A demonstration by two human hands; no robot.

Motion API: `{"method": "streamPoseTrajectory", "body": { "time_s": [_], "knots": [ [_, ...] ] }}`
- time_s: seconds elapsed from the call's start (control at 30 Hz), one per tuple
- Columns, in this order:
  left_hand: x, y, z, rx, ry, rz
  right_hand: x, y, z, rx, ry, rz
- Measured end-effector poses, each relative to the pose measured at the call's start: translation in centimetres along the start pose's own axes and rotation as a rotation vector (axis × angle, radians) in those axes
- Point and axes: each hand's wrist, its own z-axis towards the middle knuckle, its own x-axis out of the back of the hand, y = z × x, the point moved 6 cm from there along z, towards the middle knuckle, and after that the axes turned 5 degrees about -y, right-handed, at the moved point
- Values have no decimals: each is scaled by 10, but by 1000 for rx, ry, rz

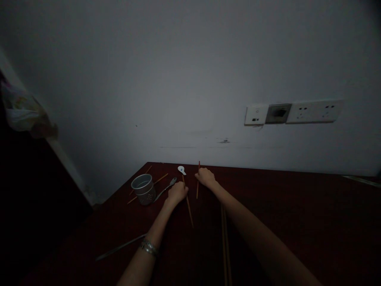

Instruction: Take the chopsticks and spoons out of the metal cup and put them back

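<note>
My left hand is closed around a wooden chopstick, which slants down toward me on the dark red table. To its right, my right hand grips another chopstick, its reddish end pointing to the wall. Just beyond my left hand lies a white spoon with a small blue mark. A metal spoon rests between that hand and a grey metal cup with holes low in its side. Loose chopsticks lie crossed behind and beside the cup.
Two long chopsticks lie under my right forearm. A thin metal utensil is partly hidden by my left forearm, which wears a bracelet. The table meets a pale wall with sockets. A plastic bag hangs at far left.
</note>
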Motion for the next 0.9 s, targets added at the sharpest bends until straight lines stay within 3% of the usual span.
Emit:
{"method": "streamPoseTrajectory", "body": {
  "time_s": [0.13, 0.27, 0.43, 0.6, 0.9],
  "knots": [
    [13, 12, 0, -116, 25, -176, 34, 14, -22, 67, 130, 173],
    [18, 19, -10, -120, -73, -365, 58, 30, -58, 103, 215, 442],
    [29, 52, -30, -269, -144, -653, 58, 36, -105, 116, 140, 911],
    [39, 97, -55, -525, -166, -859, 60, 33, -144, 108, 103, 1131],
    [16, 126, -72, -582, -241, -980, 53, 45, -173, 53, 41, 1297]
  ]
}}
